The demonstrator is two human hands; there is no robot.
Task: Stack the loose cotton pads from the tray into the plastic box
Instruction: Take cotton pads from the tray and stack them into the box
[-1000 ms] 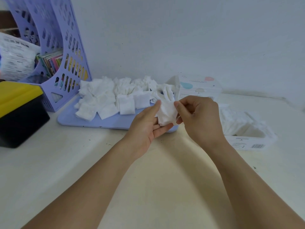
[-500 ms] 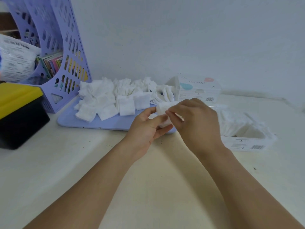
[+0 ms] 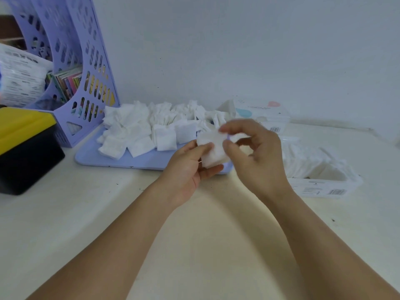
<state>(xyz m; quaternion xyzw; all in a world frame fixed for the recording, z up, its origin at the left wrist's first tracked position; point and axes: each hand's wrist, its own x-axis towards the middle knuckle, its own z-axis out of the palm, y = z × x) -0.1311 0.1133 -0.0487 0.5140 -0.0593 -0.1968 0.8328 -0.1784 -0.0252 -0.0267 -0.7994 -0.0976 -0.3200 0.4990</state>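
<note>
Holding a white cotton pad (image 3: 213, 151) over the near right corner of the lavender tray (image 3: 121, 158), the left hand (image 3: 190, 169) has thumb on top and fingers curled under it, so it grips the pad. Right hand (image 3: 257, 156) is just beside, thumb and forefinger curled w/ tips at the pad's right edge; motion blur there, so can't tell if they pinch it or only touch.

Loose cotton pads (image 3: 151, 128) lie heaped across the tray's back half, some flat, some crumpled; the rightmost ones are partly hidden behind both hands. Clear plastic box (image 3: 324, 182) sits on the table right of the tray, barcode labels on its near wall, a row of stacked pads (image 3: 303, 163) inside; its left end is covered by the right hand & wrist, and the transparent walls are hard to trace. Behind, a box lid or 2nd box (image 3: 262, 113) w/ pink and blue marks stands against the wall; print too small to read.

At left: lavender perforated file holder (image 3: 86, 83), top cut off by the frame edge, booklets inside. Black bin w/ yellow lid (image 3: 23, 146) cut off at the left edge. A white printed packet (image 3: 19, 76) is blurred, also cropped.
</note>
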